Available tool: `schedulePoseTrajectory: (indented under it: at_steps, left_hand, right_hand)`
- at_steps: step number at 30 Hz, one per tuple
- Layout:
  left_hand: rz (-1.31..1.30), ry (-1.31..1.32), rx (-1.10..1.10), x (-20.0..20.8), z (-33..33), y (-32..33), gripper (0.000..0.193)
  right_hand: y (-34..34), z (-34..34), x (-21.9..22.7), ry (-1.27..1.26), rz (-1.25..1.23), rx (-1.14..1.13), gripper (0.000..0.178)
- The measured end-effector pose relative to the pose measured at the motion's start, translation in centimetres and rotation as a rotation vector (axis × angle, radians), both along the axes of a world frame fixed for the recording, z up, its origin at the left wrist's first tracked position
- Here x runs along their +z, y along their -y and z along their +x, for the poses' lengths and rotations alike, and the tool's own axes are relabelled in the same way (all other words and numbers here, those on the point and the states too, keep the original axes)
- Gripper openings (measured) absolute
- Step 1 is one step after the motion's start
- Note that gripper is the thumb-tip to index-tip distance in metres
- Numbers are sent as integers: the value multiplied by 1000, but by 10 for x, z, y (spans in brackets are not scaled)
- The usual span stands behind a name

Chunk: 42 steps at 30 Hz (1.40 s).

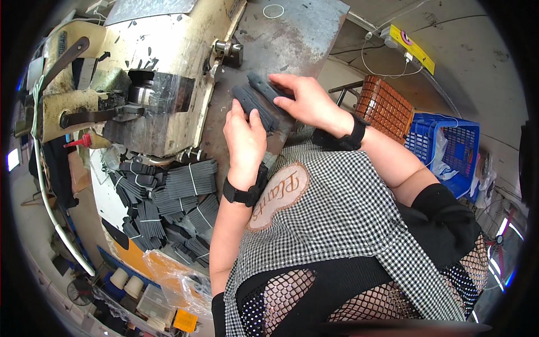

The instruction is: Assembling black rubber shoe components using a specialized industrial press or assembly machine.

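Observation:
Side by side over the metal worktop (300, 33) lie two small stacks of dark grey strips. My left hand (245, 137) is closed on the nearer strip stack (254, 105), thumb on one side and fingers along the other. The second strip stack (261, 86), with small holes showing on its face, is in the grip of my right hand (310, 101). Parts of both stacks are hidden by my fingers. Left of my left forearm is a heap of similar strip bundles (182, 180), several tied with thin white bands.
A worn cream-coloured machine (174, 50) with a lever (70, 59) stands at the left, dark scraps scattered on it. A white elastic ring (273, 11) lies at the worktop's far end. To the right are a brown woven chair (384, 106) and a blue plastic crate (443, 126).

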<state>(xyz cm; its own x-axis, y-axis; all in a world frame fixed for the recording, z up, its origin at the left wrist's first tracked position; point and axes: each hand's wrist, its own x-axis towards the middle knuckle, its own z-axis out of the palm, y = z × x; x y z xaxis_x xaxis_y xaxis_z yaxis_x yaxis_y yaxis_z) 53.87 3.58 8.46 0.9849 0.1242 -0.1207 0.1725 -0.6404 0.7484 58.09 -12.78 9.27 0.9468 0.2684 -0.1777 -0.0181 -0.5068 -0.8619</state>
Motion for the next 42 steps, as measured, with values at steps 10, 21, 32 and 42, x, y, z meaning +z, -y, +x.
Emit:
schedulePoseTrajectory:
  at_steps: [10,21,32,42]
  left_hand:
    - [-323,-37,-35,1,-2,13,54]
    - [-555,-79,-68,5,-3,8,57]
    - [-23,82,-87,23,8,1,25]
    - [10,133,-52,15,9,4,27]
  right_hand:
    - [-16,-17,7,107,-61,88,49]
    - [-7,-18,4,108,-53,85,51]
    - [4,-17,-12,100,-94,-47,39]
    - [-2,3,-3,-181,-227,10,40]
